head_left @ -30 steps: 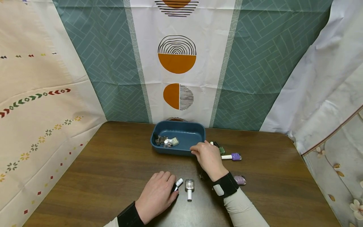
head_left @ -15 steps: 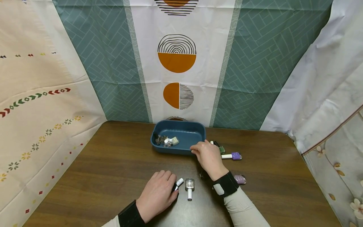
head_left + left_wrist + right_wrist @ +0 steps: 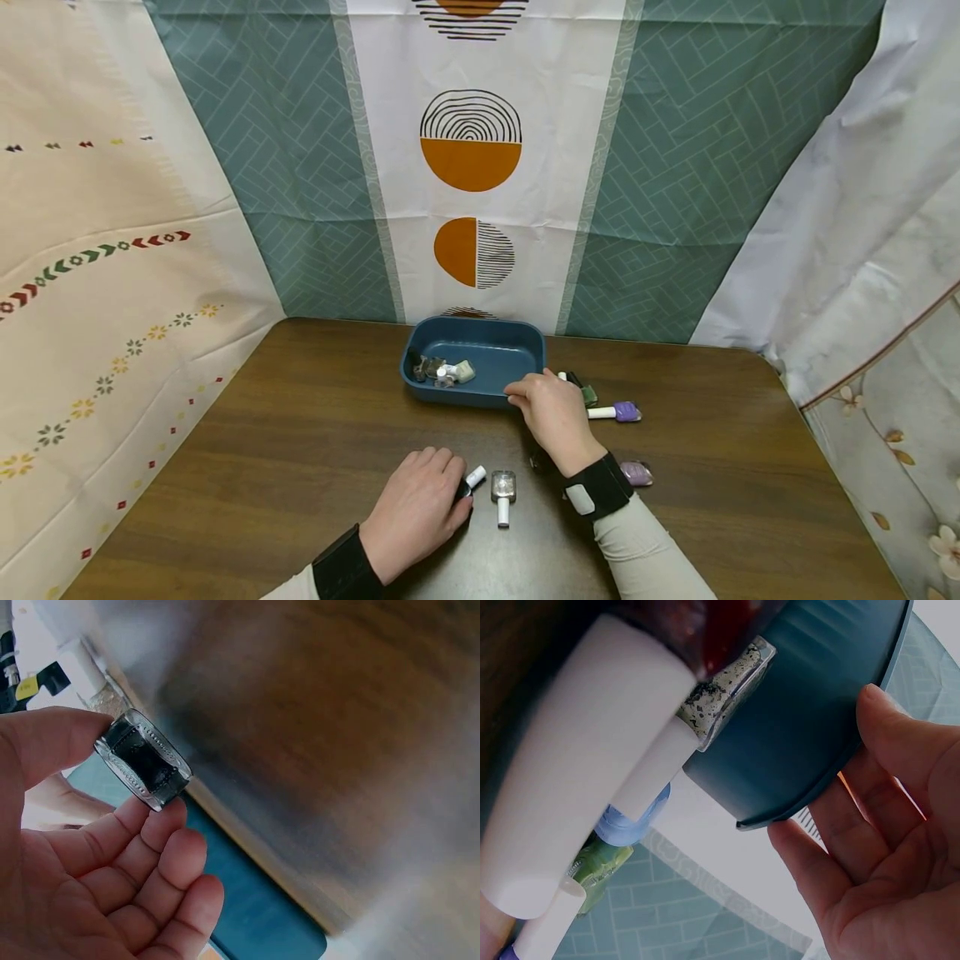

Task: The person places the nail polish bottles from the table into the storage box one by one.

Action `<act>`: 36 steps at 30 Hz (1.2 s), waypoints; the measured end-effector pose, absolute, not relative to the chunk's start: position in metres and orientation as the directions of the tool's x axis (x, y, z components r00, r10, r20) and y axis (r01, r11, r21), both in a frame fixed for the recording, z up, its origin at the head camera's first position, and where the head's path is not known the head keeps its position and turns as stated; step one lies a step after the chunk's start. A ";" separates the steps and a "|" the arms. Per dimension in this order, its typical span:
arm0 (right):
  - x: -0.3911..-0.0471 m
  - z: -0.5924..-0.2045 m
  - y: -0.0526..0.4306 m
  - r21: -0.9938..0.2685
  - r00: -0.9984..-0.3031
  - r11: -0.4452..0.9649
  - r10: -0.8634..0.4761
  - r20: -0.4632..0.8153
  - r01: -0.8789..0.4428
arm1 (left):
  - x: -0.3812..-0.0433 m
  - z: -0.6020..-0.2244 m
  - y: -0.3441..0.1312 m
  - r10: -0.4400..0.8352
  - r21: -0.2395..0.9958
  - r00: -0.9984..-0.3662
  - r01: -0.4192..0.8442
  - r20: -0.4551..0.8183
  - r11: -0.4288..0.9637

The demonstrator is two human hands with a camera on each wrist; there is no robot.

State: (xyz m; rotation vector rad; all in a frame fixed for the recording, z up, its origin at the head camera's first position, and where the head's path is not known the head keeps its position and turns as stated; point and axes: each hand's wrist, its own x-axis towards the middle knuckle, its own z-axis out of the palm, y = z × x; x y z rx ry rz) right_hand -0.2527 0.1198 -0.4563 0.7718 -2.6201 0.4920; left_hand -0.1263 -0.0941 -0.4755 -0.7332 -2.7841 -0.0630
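Observation:
My left hand (image 3: 416, 517) pinches a nail polish bottle (image 3: 146, 761) between thumb and fingers, low over the table. The bottle's glass base looks black and clear, and its white cap pokes out past the fingers in the head view. Just right of that hand lies a silvery glitter nail polish (image 3: 503, 492) with a white cap. Farther forward, my right hand (image 3: 551, 421) grips the rim of a blue plastic bin (image 3: 450, 394) at its near right corner, thumb on the inside and fingers underneath. Several small polish bottles (image 3: 446, 372) lie in the bin's left part.
Right of the bin lie a green polish (image 3: 589, 395) and a purple polish (image 3: 626, 412). A lilac polish (image 3: 637, 473) shows behind the right wrist. In the right wrist view, a dark red polish (image 3: 716, 626) and a speckled polish (image 3: 727, 690) lie close by. Patterned cloths hang behind the table.

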 end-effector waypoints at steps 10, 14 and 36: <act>-0.253 -0.456 0.119 -0.226 -0.791 0.795 -0.437 0.428 -0.562 | -0.132 -0.464 -0.098 0.454 -0.027 -0.847 0.465 0.278 0.885; -0.253 -0.456 0.119 -0.230 -0.793 0.795 -0.436 0.425 -0.561 | -0.136 -0.459 -0.100 0.445 -0.020 -0.844 0.460 0.300 0.888; -0.253 -0.456 0.120 -0.230 -0.782 0.788 -0.438 0.443 -0.571 | -0.156 -0.434 -0.108 0.408 0.000 -0.828 0.442 0.384 0.897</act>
